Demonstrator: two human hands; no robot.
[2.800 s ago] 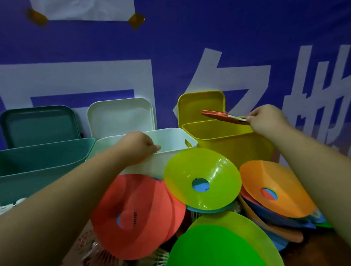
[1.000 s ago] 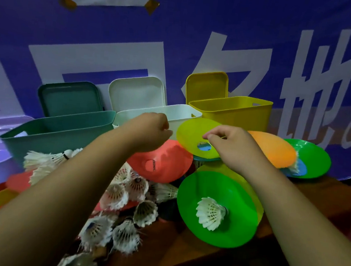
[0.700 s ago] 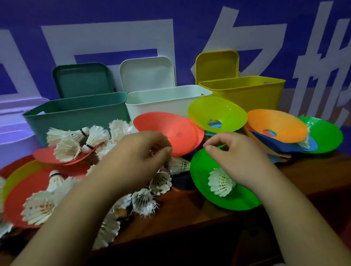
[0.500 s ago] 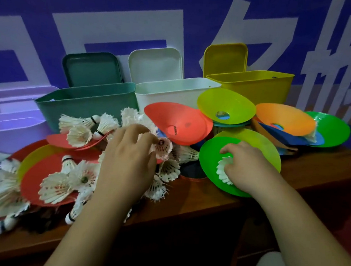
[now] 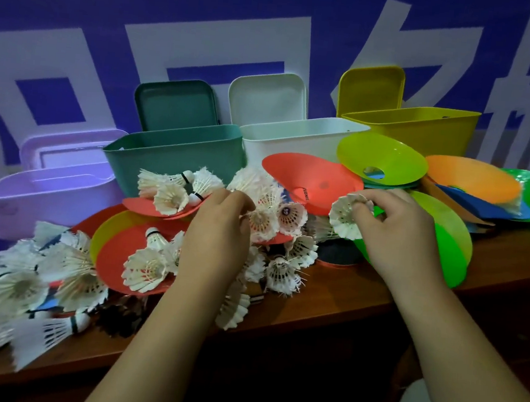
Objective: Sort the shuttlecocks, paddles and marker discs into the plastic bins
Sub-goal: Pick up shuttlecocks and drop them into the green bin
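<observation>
My right hand (image 5: 398, 235) pinches a white shuttlecock (image 5: 347, 219) just above the green marker disc (image 5: 445, 245). My left hand (image 5: 218, 228) curls its fingers round another shuttlecock (image 5: 260, 224) in the pile of several shuttlecocks (image 5: 142, 267) on red discs (image 5: 118, 252). Four open bins stand at the back: purple (image 5: 33, 199), teal (image 5: 170, 163), white (image 5: 297, 142) and yellow (image 5: 423, 131). More discs lie in front of them: red (image 5: 313, 182), lime (image 5: 386, 157) and orange (image 5: 473, 180).
The wooden table edge (image 5: 328, 309) runs close to my arms. Bin lids lean on the blue banner wall (image 5: 82, 8) behind the bins. Blue discs and a brown paddle edge (image 5: 474, 209) lie under the orange disc at right.
My right hand has lifted the shuttlecock off the green disc. My left hand has closed on a shuttlecock in the pile. Before that, both hands came down from the bins and the view tilted down.
</observation>
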